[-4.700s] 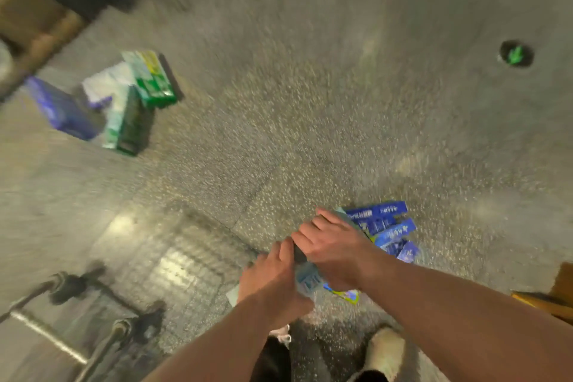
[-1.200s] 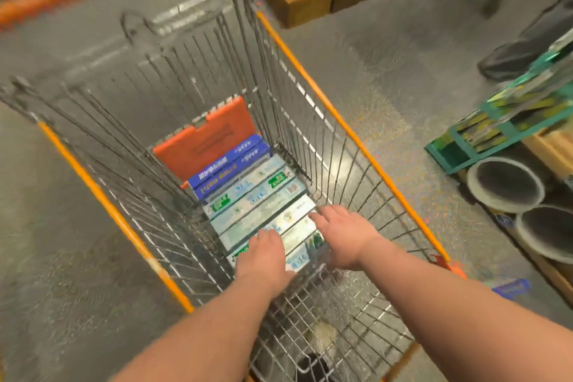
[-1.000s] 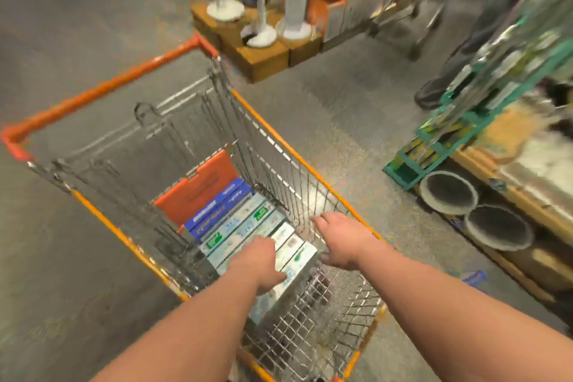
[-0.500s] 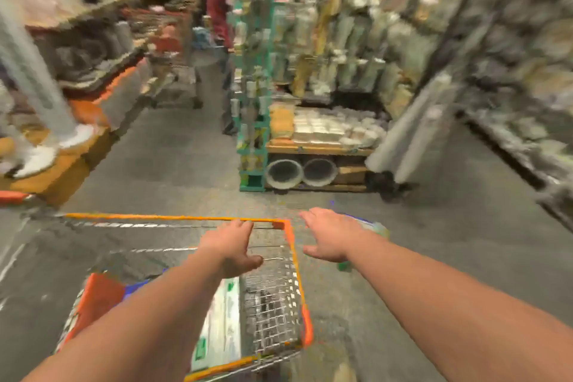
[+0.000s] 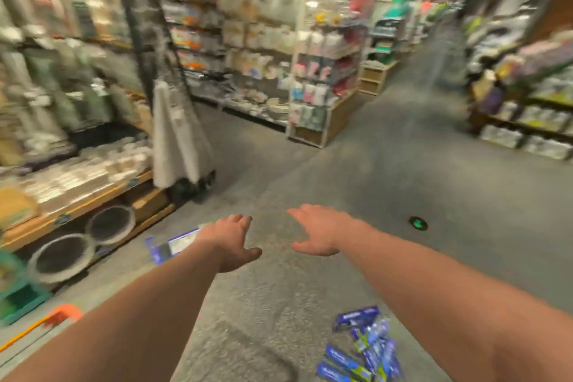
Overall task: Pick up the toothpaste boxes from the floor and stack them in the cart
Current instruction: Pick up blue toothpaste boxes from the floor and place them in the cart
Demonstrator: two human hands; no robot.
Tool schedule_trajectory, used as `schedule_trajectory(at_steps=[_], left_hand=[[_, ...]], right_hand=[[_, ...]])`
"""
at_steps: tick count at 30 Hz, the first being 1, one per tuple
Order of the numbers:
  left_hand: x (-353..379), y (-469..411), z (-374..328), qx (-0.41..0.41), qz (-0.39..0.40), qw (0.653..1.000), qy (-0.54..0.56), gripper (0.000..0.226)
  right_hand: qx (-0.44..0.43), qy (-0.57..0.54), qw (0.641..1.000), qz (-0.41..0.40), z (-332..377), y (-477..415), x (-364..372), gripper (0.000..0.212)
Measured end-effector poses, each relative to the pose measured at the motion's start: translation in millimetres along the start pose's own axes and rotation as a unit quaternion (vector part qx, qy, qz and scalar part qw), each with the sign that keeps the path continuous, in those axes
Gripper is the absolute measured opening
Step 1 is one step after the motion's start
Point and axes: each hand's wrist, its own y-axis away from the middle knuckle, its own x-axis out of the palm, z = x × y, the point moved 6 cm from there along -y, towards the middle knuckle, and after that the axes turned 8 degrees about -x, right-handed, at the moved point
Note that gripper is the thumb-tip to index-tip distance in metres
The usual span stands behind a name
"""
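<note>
Several blue toothpaste boxes (image 5: 362,347) lie in a loose pile on the grey floor at the bottom right, below my right forearm. Another blue and white box (image 5: 172,244) lies on the floor further off, partly behind my left hand. My left hand (image 5: 231,242) and my right hand (image 5: 319,231) are both stretched forward in the air, fingers spread, holding nothing. Only an orange corner of the cart (image 5: 63,313) shows at the lower left edge; the boxes in it are out of view.
A wooden pallet shelf (image 5: 83,205) with two round grey tubs (image 5: 111,222) beneath stands on the left. A teal crate (image 5: 18,298) sits at the far left. Store shelving lines both sides of the aisle. A small green disc (image 5: 418,223) lies on the floor to the right.
My hands left the boxes in the cart and lifted empty. The view swung right and up, away from the cart, and the pile of blue boxes on the floor came into view.
</note>
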Motion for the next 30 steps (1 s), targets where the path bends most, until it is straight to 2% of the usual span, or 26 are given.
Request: schedule_trajectory(at_steps=[4,8,14,18,23,30], left_hand=[[2.6,-17.8,-112.1,0.091,0.010,0.996,-0.022,0.088],[15.6,-20.2,-220.0,0.160,0.009,0.986,-0.037,0.087],[58.7,-10.1,-335.8,0.192,0.036,0.979,-0.051,0.087],[96.9,-7.4,-372.8,0.169,0.064,0.982,-0.054,0.088],[134.8,-12.0,-381.3,0.145,0.114,0.979,-0.086,0.088],[152.0,-102.9,-376.4,0.111,0.138,0.981,-0.084,0.083]], right_hand=[[0.091,-0.028,0.995,0.003,-75.4,89.2,17.4,0.089],[0.150,-0.050,0.987,0.000,-135.2,176.2,39.1,0.088],[0.198,-0.084,0.976,0.025,-210.4,268.1,90.4,0.090],[0.186,-0.106,0.975,0.054,-240.6,290.2,130.9,0.090],[0.163,-0.130,0.973,0.100,-263.3,283.6,172.6,0.090],[0.150,-0.138,0.972,0.117,-322.0,223.8,197.0,0.089]])
